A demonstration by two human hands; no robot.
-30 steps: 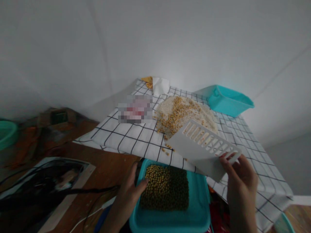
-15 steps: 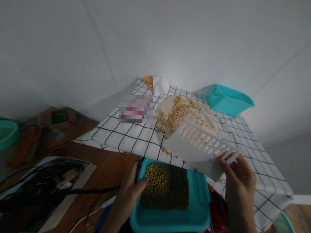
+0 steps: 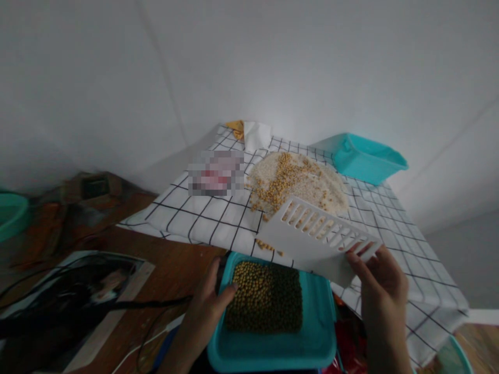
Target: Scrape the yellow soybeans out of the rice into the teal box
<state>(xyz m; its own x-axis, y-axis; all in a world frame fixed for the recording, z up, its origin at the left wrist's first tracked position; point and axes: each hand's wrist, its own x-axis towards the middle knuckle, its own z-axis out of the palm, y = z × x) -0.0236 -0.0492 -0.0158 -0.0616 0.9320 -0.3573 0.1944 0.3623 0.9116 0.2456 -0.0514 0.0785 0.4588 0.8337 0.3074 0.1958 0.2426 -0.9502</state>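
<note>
My right hand (image 3: pixel 384 291) pinches the right end of a white slotted plastic panel (image 3: pixel 298 239). The panel is tilted at the near side of a pale grain heap (image 3: pixel 327 184) strewn with yellow soybeans (image 3: pixel 278 184). Below it, a turquoise plastic tub (image 3: pixel 273 358) juts out at the table's front edge. Inside lie yellow beans (image 3: pixel 251 285) on the left, with darker, greenish ones (image 3: pixel 286 304) beside them. My left hand (image 3: pixel 202 309) grips the tub's left rim, thumb over the edge; its other fingers are mostly hidden.
A checked cloth (image 3: pixel 195 218) covers the table. Another turquoise tub (image 3: pixel 366 158) stands at the back right. A white cloth or paper (image 3: pixel 257 136) and a blurred-out item (image 3: pixel 216 174) lie at the left. Black cables (image 3: pixel 152 304) cross a framed picture (image 3: pixel 101 306) on the lower left.
The panel's upper left end has shifted slightly left and down, over some loose soybeans at the heap's near edge. My left hand keeps its grip on the tub.
</note>
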